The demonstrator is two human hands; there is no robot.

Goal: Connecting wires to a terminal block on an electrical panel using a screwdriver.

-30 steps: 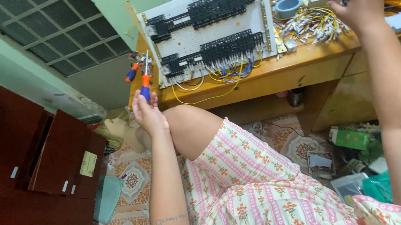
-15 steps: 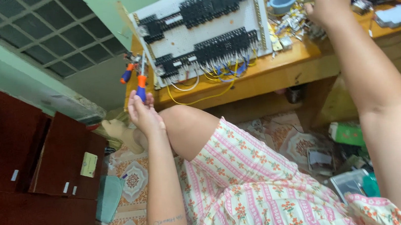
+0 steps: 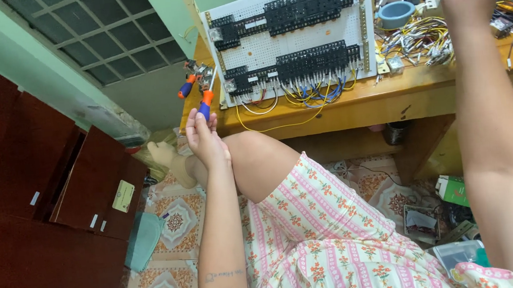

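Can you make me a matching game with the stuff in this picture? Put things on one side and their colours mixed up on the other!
Things:
1. screwdriver handle in the left hand
2. small bowl on the desk
3. rows of terminal blocks on the perforated panel
4. folded cloth on the floor

Colours:
A. black
B. teal green
C. orange and blue
D. light blue

Pairs: 1-C, 2-D, 3-A, 4-B
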